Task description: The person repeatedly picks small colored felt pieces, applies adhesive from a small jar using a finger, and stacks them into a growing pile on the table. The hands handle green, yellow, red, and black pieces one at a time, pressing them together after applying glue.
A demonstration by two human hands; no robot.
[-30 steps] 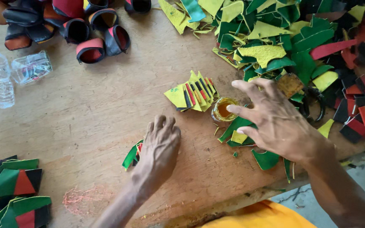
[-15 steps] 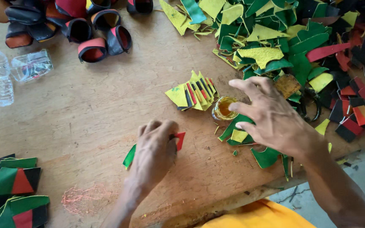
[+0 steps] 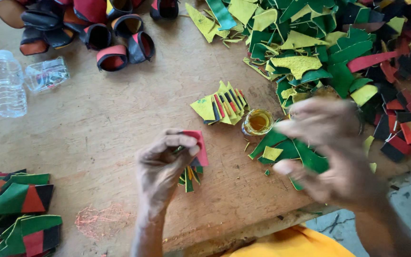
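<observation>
My left hand pinches a small patchwork piece of red, green, yellow and black leather, lifted just off the wooden table. To its right my right hand hovers blurred, fingers spread and empty, over a few green and yellow scraps. A small jar of amber glue stands between the hands, a little farther back. Beside the jar lies a fanned stack of yellow-edged pieces.
A large heap of green, yellow, red and black cut-offs fills the far right. Curved black-and-red parts lie far left. Two clear plastic bottles rest at the left edge. Finished patchwork pieces are stacked near left.
My left hand has picked the patchwork piece up from the table and turned its red face upward. My right hand has swung right and lower, away from the jar.
</observation>
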